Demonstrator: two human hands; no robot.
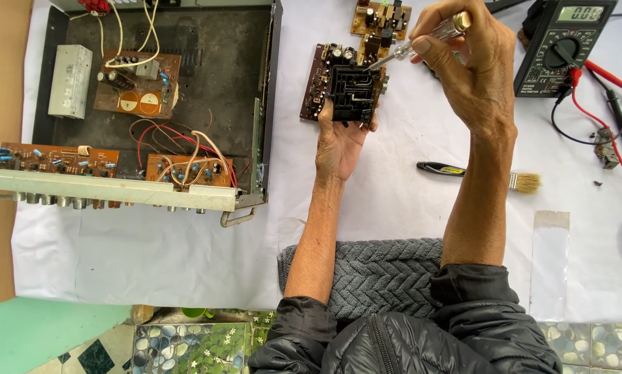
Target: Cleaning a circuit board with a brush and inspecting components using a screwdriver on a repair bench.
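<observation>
Left hand (340,142): fingers wrapped round a black part (353,93), held upright above the white-covered desk (394,201), beside a brown board (322,79).
Right hand (473,66): fingers pinching a clear-handled screwdriver (421,38), tip touching the part's top edge.
Nearby: open chassis (151,104) to the left; multimeter (563,45), brush (480,174) to the right; grey towel (380,273) under the forearms.

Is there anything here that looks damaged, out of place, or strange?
Small dark bits lie loose on the white cloth near the multimeter's red lead. The open chassis has loose wires and a grimy floor.
</observation>
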